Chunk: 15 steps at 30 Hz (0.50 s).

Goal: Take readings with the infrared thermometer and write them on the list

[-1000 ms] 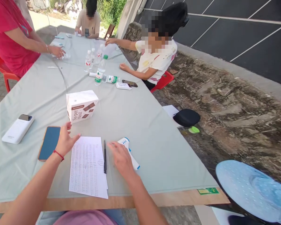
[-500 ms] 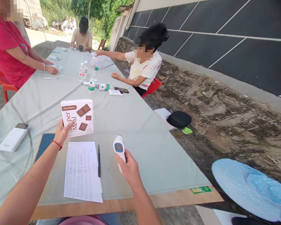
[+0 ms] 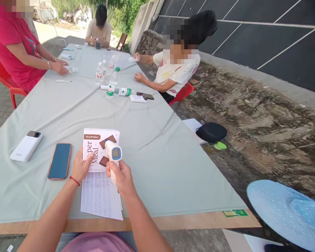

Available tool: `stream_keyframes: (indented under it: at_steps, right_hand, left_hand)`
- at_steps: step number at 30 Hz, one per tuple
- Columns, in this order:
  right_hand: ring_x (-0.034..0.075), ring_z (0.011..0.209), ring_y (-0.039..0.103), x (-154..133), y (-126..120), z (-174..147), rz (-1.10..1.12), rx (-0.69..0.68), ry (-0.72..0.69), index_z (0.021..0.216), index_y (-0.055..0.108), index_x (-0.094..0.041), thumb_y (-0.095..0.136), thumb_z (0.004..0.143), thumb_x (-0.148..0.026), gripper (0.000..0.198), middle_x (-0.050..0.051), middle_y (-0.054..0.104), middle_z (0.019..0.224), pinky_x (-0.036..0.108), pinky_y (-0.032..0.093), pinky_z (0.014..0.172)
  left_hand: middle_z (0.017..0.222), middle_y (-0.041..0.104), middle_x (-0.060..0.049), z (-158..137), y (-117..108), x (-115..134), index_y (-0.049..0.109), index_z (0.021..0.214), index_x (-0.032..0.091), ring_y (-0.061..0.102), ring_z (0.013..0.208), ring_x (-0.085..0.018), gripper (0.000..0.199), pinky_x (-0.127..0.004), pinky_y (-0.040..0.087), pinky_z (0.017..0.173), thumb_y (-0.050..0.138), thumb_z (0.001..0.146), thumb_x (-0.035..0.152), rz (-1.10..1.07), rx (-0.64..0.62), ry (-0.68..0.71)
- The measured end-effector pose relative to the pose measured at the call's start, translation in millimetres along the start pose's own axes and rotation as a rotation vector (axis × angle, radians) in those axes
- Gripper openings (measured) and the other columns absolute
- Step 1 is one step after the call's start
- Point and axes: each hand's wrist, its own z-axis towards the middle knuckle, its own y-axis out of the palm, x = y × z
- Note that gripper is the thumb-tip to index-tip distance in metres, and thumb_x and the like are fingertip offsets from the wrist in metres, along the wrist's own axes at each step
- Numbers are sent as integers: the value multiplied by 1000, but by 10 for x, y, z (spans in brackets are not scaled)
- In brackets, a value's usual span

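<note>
My left hand (image 3: 82, 164) grips the left edge of a white box (image 3: 109, 133) printed "NutriMotion" with brown chocolate squares, its thumb on the front face. My right hand (image 3: 121, 177) is wrapped round the handle of a white infrared thermometer (image 3: 112, 149) with a blue-rimmed screen. The thermometer overlaps the box's right part in view; whether they touch I cannot tell. Below the box lies a sheet of handwritten paper (image 3: 99, 199), its upper part hidden. A phone (image 3: 59, 161) in an orange-brown case rests left of my left hand.
A white power bank (image 3: 27, 146) lies at the left. Farther up the table (image 3: 152, 150) are an upright green-capped bottle (image 3: 112, 84), a lying bottle (image 3: 124, 91) and another phone (image 3: 145, 95). Three people sit or stand around it. A blue hat (image 3: 286, 210) is at the lower right.
My right hand has brought the thermometer left, in front of the box. The box in my left hand is lower and nearer the paper. The co-worker at right has drawn an arm back.
</note>
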Motion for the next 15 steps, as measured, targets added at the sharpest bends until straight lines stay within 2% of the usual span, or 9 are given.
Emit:
stream_keyframes:
  at_steps: [7,12,15]
  right_hand:
    - [13,53,44,10,27,20,-90,54,24,70,55,-21,58,80,-43,24,-5,50,53,26,38,55]
    - [12,54,44,19,12,13,-69,34,34,75,58,-20,58,79,-42,23,-5,50,55,26,38,55]
    - [13,53,46,10,10,14,-111,63,-3,76,59,-19,59,79,-41,22,-5,51,54,26,39,55]
  left_hand:
    - [107,67,-10,-23,17,-21,57,114,19,63,97,-26,45,-41,49,83,47,89,56,-17,-24,-5]
    - [108,66,-9,-22,29,-45,57,116,20,62,97,-26,44,-40,48,83,49,89,54,-18,-12,0]
    - [105,66,-9,-22,31,-53,57,114,20,62,94,-26,44,-40,48,81,50,88,54,-21,-19,-3]
